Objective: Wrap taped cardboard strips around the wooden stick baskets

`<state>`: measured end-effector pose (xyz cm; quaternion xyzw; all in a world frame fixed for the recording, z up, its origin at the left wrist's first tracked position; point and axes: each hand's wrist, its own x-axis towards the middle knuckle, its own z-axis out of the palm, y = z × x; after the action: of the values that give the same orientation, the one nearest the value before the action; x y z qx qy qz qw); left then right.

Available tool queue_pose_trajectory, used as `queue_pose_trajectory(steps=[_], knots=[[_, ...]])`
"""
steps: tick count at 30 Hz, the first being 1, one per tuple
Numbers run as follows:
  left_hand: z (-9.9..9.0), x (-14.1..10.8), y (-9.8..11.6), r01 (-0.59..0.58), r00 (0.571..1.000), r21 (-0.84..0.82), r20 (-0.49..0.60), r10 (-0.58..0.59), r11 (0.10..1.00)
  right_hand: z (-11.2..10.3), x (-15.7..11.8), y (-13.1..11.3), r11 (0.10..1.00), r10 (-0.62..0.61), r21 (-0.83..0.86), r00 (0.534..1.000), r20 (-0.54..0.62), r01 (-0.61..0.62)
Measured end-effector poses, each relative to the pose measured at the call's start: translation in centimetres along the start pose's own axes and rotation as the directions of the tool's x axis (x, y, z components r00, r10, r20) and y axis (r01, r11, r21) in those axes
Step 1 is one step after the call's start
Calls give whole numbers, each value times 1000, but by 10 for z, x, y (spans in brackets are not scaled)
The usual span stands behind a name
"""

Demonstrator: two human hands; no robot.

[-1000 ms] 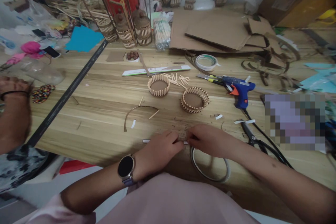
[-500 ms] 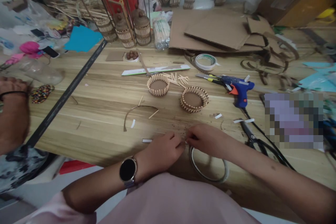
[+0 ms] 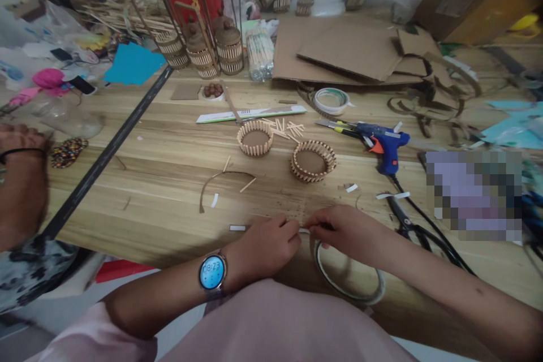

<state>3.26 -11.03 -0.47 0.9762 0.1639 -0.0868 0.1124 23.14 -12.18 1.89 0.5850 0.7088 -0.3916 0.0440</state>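
Note:
At the front of the table, my left hand (image 3: 275, 244) is closed, its fingertips at one end of a short white tape strip (image 3: 304, 231). My right hand (image 3: 345, 232) pinches the strip's other end, fingers closed. A thin tape roll (image 3: 377, 289) hangs below my right hand, and the strip seems to run from it. Beyond my hands stand two small round baskets, a pale-sticked one (image 3: 255, 147) and a banded one (image 3: 311, 167). Left of these lies a curved brown cardboard strip (image 3: 205, 184) with small sticks. White tape pieces (image 3: 237, 228) lie nearby.
A blue glue gun (image 3: 386, 141) and black scissors (image 3: 418, 232) lie on the right. Cardboard sheets (image 3: 339, 45) and lidded stick baskets (image 3: 229, 48) are at the back. Another person's arm (image 3: 21, 186) rests at the left edge. Loose sticks (image 3: 292, 128) lie behind the baskets.
My right hand and the tape roll have shifted a little right, and a white strip now shows between my hands. The watch face on my left wrist has lit up.

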Motion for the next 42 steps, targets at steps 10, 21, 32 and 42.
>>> queue_pose_trajectory(steps=[10,21,32,42], knots=[[-3,0,1,10,999,19,30,-10,1000,-5,-7,-2,998,7,61,998,55,-11],[0,0,0,2,1000,-8,-3,-2,1000,-9,-3,1,995,51,-90,997,50,-46],[1,1,1,8,1000,-3,-12,-8,1000,-8,6,5,992,43,-120,996,84,-33],[2,2,2,12,999,-2,-53,-12,1000,-7,6,3,990,39,-141,997,65,-30]])
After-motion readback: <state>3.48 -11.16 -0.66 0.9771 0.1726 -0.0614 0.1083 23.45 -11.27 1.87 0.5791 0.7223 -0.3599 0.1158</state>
